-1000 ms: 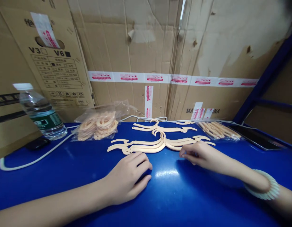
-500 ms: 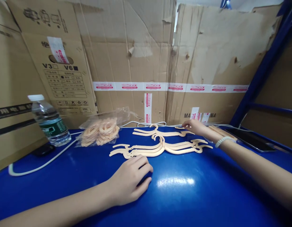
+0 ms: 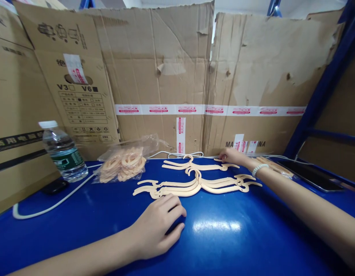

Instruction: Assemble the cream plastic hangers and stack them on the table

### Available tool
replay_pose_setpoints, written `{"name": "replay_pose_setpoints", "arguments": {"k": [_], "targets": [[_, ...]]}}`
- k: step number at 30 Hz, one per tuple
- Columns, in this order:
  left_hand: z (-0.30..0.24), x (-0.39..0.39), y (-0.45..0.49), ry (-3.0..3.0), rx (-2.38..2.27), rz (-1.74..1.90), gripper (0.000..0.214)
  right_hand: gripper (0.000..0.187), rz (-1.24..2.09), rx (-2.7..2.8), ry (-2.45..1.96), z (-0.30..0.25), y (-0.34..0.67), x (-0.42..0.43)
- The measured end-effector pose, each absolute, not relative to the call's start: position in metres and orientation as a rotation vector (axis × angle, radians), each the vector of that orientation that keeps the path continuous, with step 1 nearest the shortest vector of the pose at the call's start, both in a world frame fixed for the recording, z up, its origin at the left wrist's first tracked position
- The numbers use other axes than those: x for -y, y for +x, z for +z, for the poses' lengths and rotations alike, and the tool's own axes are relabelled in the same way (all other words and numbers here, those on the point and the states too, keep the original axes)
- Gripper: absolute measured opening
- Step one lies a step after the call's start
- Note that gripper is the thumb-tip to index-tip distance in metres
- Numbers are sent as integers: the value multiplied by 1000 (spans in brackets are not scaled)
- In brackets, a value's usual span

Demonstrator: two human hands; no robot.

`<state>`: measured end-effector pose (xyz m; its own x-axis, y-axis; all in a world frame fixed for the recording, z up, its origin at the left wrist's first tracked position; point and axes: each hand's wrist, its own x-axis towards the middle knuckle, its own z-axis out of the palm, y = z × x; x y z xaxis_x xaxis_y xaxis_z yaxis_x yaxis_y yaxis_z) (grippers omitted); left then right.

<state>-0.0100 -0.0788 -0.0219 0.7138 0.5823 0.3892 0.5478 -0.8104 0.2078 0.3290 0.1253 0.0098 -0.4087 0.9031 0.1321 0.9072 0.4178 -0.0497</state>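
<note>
Several cream plastic hangers (image 3: pixel 194 184) lie in a loose stack at the middle of the blue table (image 3: pixel 217 245); one more hanger (image 3: pixel 194 166) lies behind them. My left hand (image 3: pixel 160 224) rests palm down on the table just in front of the stack, fingers curled loosely, holding nothing. My right hand (image 3: pixel 233 156) reaches to the back of the table and touches a small cream piece near the far hanger's right end; its fingers are bent over it. A pale bead bracelet (image 3: pixel 259 168) sits on that wrist.
A clear bag of cream rings (image 3: pixel 122 163) lies at back left beside a water bottle (image 3: pixel 64 151). A white cable (image 3: pixel 51 205) and a dark phone (image 3: pixel 53 186) are at left. Another bag of cream parts (image 3: pixel 276 166) and a dark tablet (image 3: pixel 312 174) sit at right. Cardboard walls stand behind.
My right hand has moved from the front of the hanger stack to the back of the table by the far hanger. The left hand has stayed put. The view has tilted up slightly.
</note>
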Motion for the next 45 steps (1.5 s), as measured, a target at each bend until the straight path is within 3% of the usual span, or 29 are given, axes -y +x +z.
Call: {"name": "replay_pose_setpoints", "arguments": {"k": [8,11,15,17,20,29,32,35,36,38,45], "targets": [[-22,78,-11,2771,-913,688,15,10,91,2392,-1475,26,320,-118],[-18,78,-10,2595,-927,751,20,21,207,2303,-1369,42,302,-96],[-14,76,-3,2089,-978,838,35,26,519,2300,-1134,51,260,-42],[-14,75,2,1834,-937,834,43,25,992,2192,-877,49,239,-15],[-15,77,8,1538,-838,780,43,24,1359,2063,-673,41,215,14],[-14,78,5,1072,-645,695,35,14,1577,2018,-537,30,211,13],[-15,75,4,1112,-701,780,33,25,1472,2128,-499,33,221,-2],[-13,75,4,1140,-736,822,34,37,898,2357,-814,32,236,-30],[-13,75,4,1144,-750,825,34,33,605,2408,-996,28,243,-41],[-13,76,3,1157,-787,840,36,21,361,2409,-1160,18,255,-61],[-19,74,-1,1227,-832,905,38,6,79,2427,-1282,-17,267,-86]]}}
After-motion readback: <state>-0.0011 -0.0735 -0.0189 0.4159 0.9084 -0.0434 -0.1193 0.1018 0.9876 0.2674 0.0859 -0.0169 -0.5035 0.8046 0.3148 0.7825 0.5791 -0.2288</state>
